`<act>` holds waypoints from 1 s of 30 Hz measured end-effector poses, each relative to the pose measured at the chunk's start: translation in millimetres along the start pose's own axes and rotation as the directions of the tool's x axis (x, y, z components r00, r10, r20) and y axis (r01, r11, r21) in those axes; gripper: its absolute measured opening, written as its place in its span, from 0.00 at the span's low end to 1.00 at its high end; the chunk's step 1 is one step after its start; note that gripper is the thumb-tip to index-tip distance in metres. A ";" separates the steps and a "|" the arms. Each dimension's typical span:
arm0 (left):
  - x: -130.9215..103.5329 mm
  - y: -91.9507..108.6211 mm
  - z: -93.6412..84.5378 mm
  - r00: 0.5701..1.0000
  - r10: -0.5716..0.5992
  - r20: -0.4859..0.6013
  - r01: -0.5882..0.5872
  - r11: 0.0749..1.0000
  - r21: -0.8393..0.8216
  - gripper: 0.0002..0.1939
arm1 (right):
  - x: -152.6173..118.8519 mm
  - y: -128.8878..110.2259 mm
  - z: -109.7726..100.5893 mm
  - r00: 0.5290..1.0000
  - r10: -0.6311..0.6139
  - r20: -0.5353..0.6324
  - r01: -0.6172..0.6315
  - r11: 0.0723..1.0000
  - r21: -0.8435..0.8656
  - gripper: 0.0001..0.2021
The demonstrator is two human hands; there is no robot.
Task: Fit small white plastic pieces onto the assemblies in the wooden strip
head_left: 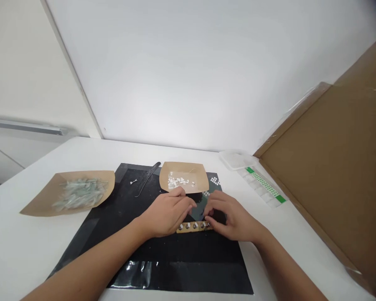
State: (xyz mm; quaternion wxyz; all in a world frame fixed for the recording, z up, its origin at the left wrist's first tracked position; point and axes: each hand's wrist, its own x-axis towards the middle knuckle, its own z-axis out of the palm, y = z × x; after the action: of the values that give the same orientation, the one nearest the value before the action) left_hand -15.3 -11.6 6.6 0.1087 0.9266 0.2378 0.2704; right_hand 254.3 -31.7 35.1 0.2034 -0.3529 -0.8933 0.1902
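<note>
A narrow tan strip (191, 229) lies on the black mat (188, 251), with several small shiny round pieces standing along it, some topped with white. At its left end is my left hand (167, 213), its fingers curled and pressed together; whatever they may hold is hidden. My right hand (230, 215) covers the strip's right end, thumb and index finger pinched close to the last shiny piece. What sits in that pinch is too small to make out. Between my hands lies a clear greenish sheet (198, 212) bearing white dots.
Behind my hands, a cardboard tray (199, 171) holds small white bits. To the left, another cardboard tray (37, 205) contains many small clear packets. A dark thin tool (148, 179) and a small metal piece (133, 182) lie on the mat. A plastic case (265, 184) and large cardboard box (332, 167) stand right.
</note>
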 end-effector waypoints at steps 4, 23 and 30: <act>-3.6 0.9 0.9 0.999 -0.025 -0.040 0.024 0.999 -0.033 0.23 | -0.2 -1.6 1.7 1.000 -0.011 0.016 0.010 0.999 0.035 0.03; -4.1 -2.4 14.5 0.995 0.100 0.009 -0.099 0.993 -0.071 0.08 | 1.2 4.7 -0.8 0.983 0.115 0.147 -0.139 0.976 0.166 0.05; -3.2 -8.4 14.0 0.992 0.126 -0.013 -0.126 0.983 -0.133 0.08 | -0.1 11.5 5.3 0.976 0.113 0.186 -0.155 0.961 0.229 0.03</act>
State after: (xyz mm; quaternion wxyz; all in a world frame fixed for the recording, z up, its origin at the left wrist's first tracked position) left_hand -13.2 -7.0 -9.2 0.1525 0.9299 0.1604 0.2939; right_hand 258.1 -25.0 25.0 0.1541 -0.3678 -0.8515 0.3405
